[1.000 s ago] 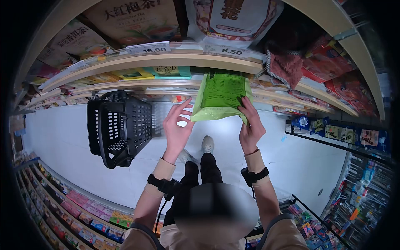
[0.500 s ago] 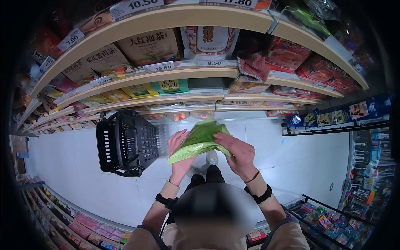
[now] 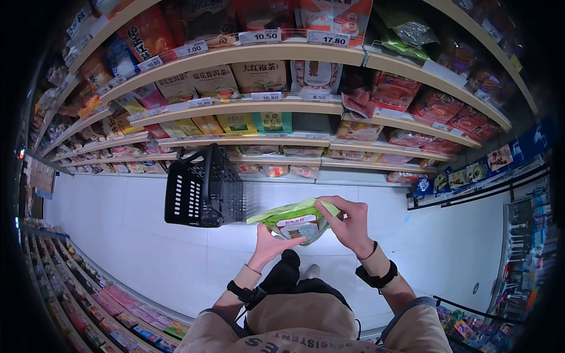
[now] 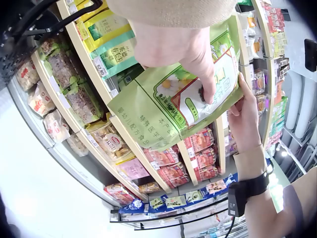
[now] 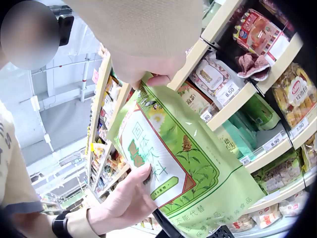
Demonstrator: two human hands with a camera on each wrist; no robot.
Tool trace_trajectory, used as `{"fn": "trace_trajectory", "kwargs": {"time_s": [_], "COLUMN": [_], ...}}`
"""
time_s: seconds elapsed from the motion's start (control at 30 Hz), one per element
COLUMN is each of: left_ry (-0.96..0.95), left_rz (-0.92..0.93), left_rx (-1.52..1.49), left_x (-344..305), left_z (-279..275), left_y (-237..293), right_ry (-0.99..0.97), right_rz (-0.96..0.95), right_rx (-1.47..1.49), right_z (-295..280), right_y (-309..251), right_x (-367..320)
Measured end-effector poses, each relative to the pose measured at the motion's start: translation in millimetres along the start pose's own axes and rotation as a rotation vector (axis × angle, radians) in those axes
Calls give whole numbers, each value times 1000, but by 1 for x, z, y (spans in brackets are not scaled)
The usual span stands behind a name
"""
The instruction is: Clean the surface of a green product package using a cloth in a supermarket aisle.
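Observation:
A green printed pouch (image 3: pixel 297 222) with a white label and daisy pictures is held in front of the body, between both hands. My left hand (image 3: pixel 271 244) grips its lower left side; in the right wrist view the left thumb (image 5: pixel 142 174) lies across the label. At the opposite upper end, my right hand (image 3: pixel 350 220) pinches the pouch's edge. The left wrist view shows the right fingers (image 4: pixel 243 96) at the pouch's border, partly hidden behind it. The printed front of the pouch (image 5: pixel 190 163) faces the body.
A black shopping basket (image 3: pixel 203 188) stands on the floor (image 3: pixel 135 259) to the left, against the lower shelves. Ahead, tiers of shelves (image 3: pixel 235 110) hold tea bags and packets above price tags. A pink cloth (image 3: pixel 358 101) hangs over one shelf edge. A rack (image 3: pixel 471 176) is at the right.
The pouch has come down from the shelves toward the body and been turned so its labelled front shows. The left hand has gone from straight fingers beside it to gripping it. The head view has drawn back.

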State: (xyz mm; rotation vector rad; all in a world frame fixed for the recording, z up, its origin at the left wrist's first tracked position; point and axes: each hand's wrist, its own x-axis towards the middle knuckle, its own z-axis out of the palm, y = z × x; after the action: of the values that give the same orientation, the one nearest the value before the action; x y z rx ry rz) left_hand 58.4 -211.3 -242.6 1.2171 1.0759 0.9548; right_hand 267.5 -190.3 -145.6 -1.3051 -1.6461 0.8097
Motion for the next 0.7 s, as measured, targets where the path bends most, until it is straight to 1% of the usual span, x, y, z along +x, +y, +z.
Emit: {"fn": "trace_trajectory", "kwargs": {"time_s": [0.03,0.1,0.23,0.3,0.33,0.37,0.47,0.5,0.57,0.63,0.7], "left_ry": [5,102,90,45,45,56,-26,-13,-52,-24,-2], "left_rz": [13,124,146,182,205,209,258,267,275,292,314], "left_rx": [0,-60,-68,-24,8,9,149,145,113,109,108], "left_x": [-9,-32,-80,-106,-118,-129,-156,-161,-170,-177,-181], "left_z": [8,27,54,65,71,74,80,82,86,87,86], "left_y": [6,20,26,33,40,43,49,52,59,70,79], "right_ry": [0,2,40,80,131,124,90,81,4,-22,-25], "right_rz": [-14,-110,-144,-272,-338,-346,-377,-391,-422,-437,-392], "right_rx": [-2,-16,-16,-123,-151,-147,-224,-226,-272,-289,-332], "right_z": [-7,-20,-47,-61,-67,-75,-100,-106,-115,-122,-125], "right_y": [-6,-18,-47,-53,-57,-61,-75,-81,-94,-110,-119], "right_x": [-6,-21,-62,-85,-94,-102,-122,-127,-134,-140,-145]}}
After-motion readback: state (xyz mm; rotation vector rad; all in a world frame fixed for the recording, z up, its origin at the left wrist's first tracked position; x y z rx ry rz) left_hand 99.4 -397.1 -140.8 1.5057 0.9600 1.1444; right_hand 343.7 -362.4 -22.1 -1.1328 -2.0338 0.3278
